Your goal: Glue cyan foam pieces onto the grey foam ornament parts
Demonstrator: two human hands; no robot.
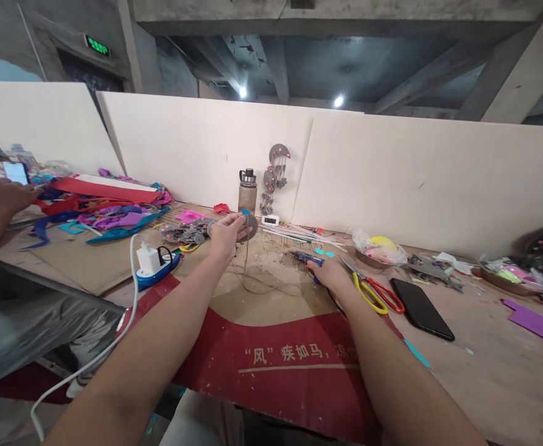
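My left hand [227,235] is closed on a round grey felt piece [251,228], with a bit of blue at its top and a thin cord trailing down to the cardboard. To the right, my right hand [328,272] wraps round the blue handle of a dark tool [305,256], perhaps a glue gun, low over the cardboard mat [262,306]. Yellow-handled scissors [369,296] and red-handled scissors [389,295] lie just right of that hand. Grey felt pieces [185,232] are heaped left of my left hand.
A bottle [247,192] and small clock [270,220] stand by the white partition [197,142]. A phone [421,308] lies at right; a blue power strip [157,271] with white cable sits at left. Another person's hands [4,198] are at far left near coloured scraps [113,217].
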